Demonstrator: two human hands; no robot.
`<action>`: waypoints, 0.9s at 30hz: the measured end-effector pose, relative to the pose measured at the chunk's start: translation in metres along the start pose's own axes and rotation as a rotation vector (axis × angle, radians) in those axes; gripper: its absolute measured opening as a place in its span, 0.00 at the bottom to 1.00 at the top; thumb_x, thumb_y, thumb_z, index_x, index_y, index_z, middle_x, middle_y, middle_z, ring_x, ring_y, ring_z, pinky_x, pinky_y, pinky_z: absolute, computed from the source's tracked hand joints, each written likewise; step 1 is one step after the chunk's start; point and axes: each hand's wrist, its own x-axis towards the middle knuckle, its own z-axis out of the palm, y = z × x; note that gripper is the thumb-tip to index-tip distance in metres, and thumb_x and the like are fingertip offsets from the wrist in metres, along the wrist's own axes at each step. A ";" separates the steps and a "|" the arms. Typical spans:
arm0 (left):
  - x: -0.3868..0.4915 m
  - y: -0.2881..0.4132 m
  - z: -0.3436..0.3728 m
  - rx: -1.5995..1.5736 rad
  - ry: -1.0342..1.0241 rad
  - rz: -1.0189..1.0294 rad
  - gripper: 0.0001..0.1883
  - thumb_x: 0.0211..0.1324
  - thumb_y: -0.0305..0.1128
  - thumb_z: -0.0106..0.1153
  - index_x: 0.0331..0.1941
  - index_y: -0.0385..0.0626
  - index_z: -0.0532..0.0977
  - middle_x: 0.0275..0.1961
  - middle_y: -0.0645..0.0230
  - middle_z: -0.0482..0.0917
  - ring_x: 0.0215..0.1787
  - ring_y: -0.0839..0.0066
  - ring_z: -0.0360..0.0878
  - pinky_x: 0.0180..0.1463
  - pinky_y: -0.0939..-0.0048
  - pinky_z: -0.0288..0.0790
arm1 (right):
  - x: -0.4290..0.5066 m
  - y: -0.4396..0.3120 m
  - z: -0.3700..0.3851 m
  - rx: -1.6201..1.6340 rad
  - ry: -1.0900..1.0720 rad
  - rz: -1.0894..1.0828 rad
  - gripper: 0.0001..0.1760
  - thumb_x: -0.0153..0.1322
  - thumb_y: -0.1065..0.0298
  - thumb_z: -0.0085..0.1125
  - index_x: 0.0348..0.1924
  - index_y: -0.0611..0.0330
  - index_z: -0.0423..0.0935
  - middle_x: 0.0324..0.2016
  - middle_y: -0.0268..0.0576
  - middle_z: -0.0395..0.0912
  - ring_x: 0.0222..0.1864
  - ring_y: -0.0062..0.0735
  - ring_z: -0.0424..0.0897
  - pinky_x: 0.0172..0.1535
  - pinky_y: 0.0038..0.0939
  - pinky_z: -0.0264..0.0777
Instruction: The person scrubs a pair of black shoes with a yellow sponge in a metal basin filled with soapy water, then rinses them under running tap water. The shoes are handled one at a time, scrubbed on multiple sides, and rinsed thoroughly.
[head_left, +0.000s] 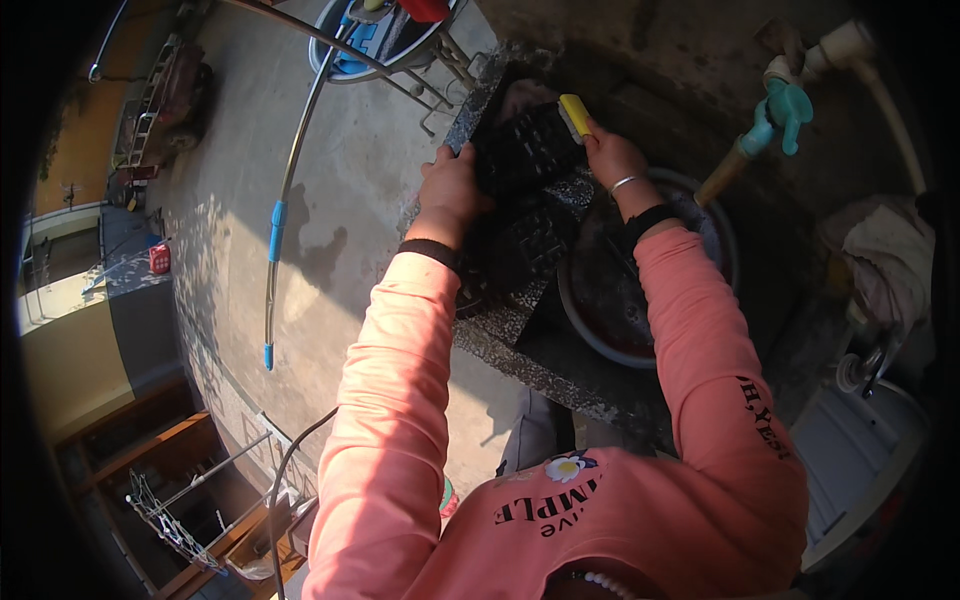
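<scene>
In my right hand (615, 157) is a yellow scrub brush (574, 115) with pale bristles, which meet the right edge of a black, ridged item (532, 142). My left hand (450, 184) grips that item by its left side. Its exact kind cannot be told in the shade. Another dark piece with a similar raised pattern (544, 244) lies below it on the speckled stone slab (499, 326). Under my right forearm sits a round basin (574, 315) of dark, sudsy water, partly hidden by my sleeve.
A teal-handled tap (787, 112) juts in above the basin at the right. Cloth (885, 247) hangs at the far right, above a white lidded appliance (855, 457). A metal pole with blue grips (276, 232) slants down the left, near another basin (352, 71) on a stand.
</scene>
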 end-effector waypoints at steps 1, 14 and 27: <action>0.000 -0.001 0.000 0.013 -0.015 -0.002 0.42 0.28 0.37 0.71 0.56 0.55 0.66 0.53 0.57 0.67 0.52 0.46 0.66 0.53 0.56 0.69 | -0.002 0.000 0.000 0.007 0.047 -0.003 0.22 0.71 0.54 0.44 0.59 0.33 0.65 0.27 0.49 0.79 0.29 0.48 0.79 0.31 0.43 0.73; 0.007 -0.022 0.015 -0.018 -0.001 0.137 0.47 0.34 0.37 0.71 0.62 0.49 0.57 0.60 0.53 0.62 0.55 0.48 0.67 0.57 0.58 0.68 | -0.127 0.178 -0.060 -0.267 0.094 0.240 0.22 0.71 0.52 0.44 0.60 0.32 0.63 0.25 0.48 0.79 0.28 0.51 0.79 0.32 0.47 0.73; -0.138 -0.037 0.033 0.291 0.004 0.193 0.55 0.26 0.54 0.70 0.65 0.54 0.56 0.66 0.54 0.57 0.66 0.51 0.54 0.64 0.57 0.59 | -0.171 0.139 -0.066 -0.366 -0.120 0.137 0.35 0.62 0.53 0.62 0.61 0.47 0.63 0.60 0.50 0.60 0.56 0.54 0.66 0.55 0.45 0.65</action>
